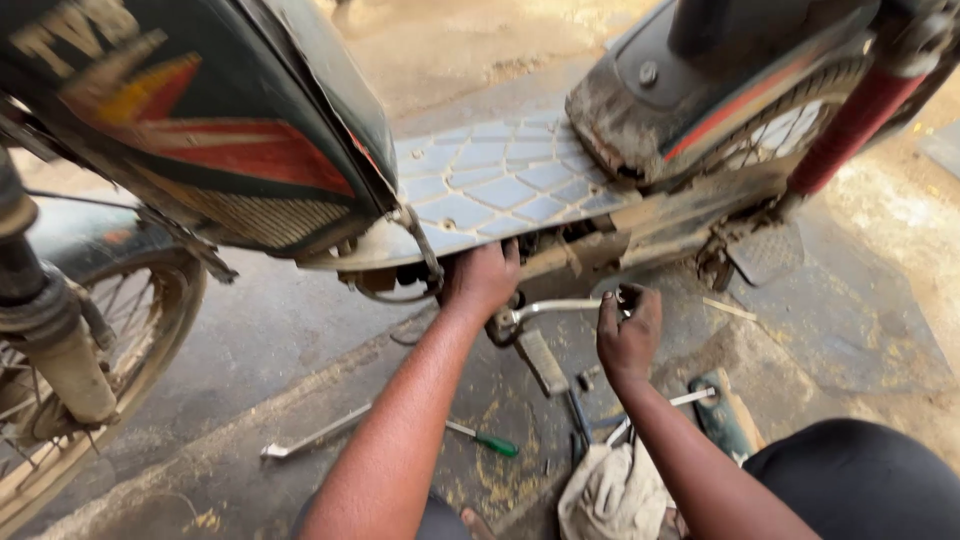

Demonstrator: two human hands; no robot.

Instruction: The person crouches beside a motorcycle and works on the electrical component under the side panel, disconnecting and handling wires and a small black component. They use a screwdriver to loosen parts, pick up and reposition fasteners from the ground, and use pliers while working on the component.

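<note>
Right hand (pixel 628 335) — on kick lever (pixel 560 308)

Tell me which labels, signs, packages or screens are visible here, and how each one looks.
Decal on the dark body panel, upper left: red, orange and yellow stripes, with pale lettering above.
Red stripe on the dark rear mudguard, upper right.
No packages, signs or screens show near the left hand or the right hand.

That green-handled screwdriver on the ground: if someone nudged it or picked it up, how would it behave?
The green-handled screwdriver would probably roll a little if nudged, given its rounded handle and thin shaft. It looks stiff and likely light for one hand. Lying on dusty, stained ground beside the left forearm, it may feel gritty or greasy.
</note>
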